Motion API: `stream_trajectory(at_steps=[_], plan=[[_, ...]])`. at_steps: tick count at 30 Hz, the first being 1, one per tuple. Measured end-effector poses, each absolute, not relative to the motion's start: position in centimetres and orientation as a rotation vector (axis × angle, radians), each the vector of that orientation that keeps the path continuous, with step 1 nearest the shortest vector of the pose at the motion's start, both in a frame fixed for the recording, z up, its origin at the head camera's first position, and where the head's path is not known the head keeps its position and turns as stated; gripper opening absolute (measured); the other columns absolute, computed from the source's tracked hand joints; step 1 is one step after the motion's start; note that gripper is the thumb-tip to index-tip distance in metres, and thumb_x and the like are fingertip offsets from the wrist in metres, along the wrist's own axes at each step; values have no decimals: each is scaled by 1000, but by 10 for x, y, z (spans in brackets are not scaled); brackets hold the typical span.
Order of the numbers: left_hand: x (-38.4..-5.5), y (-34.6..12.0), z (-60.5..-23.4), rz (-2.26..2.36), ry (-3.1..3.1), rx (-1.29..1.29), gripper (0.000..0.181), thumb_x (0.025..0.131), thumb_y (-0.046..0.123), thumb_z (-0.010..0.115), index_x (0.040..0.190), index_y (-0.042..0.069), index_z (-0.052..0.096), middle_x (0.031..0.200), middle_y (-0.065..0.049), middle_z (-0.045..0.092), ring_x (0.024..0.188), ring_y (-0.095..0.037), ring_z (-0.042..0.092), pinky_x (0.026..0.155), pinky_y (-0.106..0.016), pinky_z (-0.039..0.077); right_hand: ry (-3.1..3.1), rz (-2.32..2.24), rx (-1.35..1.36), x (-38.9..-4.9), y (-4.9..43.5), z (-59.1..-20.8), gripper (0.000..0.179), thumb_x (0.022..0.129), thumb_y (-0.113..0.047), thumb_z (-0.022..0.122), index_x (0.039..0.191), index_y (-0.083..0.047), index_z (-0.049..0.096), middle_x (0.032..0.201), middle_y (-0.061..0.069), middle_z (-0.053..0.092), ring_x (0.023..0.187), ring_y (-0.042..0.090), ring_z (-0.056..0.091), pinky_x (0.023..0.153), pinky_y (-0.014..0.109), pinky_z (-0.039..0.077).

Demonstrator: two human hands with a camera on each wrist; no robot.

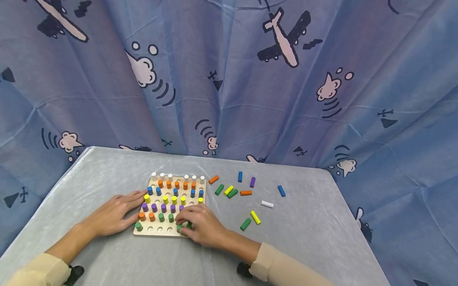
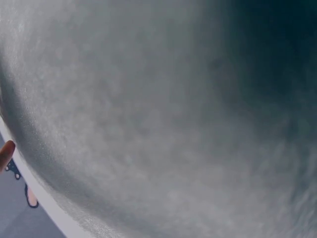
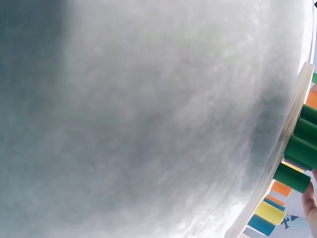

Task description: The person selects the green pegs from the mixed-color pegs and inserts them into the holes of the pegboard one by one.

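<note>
A wooden pegboard [image 1: 157, 234] lies on the table, filled with rows of white, orange, blue, yellow, purple and green pegs. My left hand [image 1: 111, 214] rests along its left edge, fingers extended and thumb apart; one fingertip [image 2: 6, 152] shows in the left wrist view. At the front right of the board, my right hand [image 1: 204, 225] pinches a green peg [image 1: 179, 228] between thumb and fingers. In the right wrist view a finger [image 3: 309, 201] touches the end of an upright green peg [image 3: 292, 177]. The right hand hides the board's right front part.
Right of the board lie several loose pegs, among them an orange peg [image 1: 246, 193], a white peg [image 1: 267, 204], a blue peg [image 1: 281, 191], a purple peg [image 1: 252, 182] and a yellow peg [image 1: 255, 217]. A patterned blue curtain [image 1: 236, 95] hangs behind the grey-covered table [image 1: 304, 238].
</note>
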State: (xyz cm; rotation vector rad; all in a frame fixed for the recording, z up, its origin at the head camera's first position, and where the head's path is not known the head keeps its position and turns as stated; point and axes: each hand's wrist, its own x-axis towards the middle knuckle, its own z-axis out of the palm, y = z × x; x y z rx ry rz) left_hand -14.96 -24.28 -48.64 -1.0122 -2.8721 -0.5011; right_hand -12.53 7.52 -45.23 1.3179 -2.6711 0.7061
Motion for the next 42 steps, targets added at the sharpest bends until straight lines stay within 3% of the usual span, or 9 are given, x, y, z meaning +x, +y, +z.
stream_trajectory(at_steps=[20,31,42], plan=[[-147,-242,-484,-494,-2879,-1005,54,97,32,62,140,-1,55,151,-16,46,134,-41,47,97,-59,43,-2736,696,1329,-125,90,-441,27,87,-23,78,113,-18,73,113,-8,68,113,7,58,99,27,44],[-148,-242,-486,-497,-2855,-1013,54,96,31,63,139,-1,56,150,-17,47,133,-41,48,96,-59,44,-2821,849,1032,-155,142,-433,35,86,-15,79,120,-10,69,103,-5,73,105,12,63,97,38,48],[-149,-242,-487,-494,-2888,-988,55,97,30,63,140,-1,54,150,-16,46,134,-39,47,98,-59,43,-2975,856,812,-169,204,-447,32,85,-13,79,115,-7,69,101,0,73,102,19,65,95,46,49]])
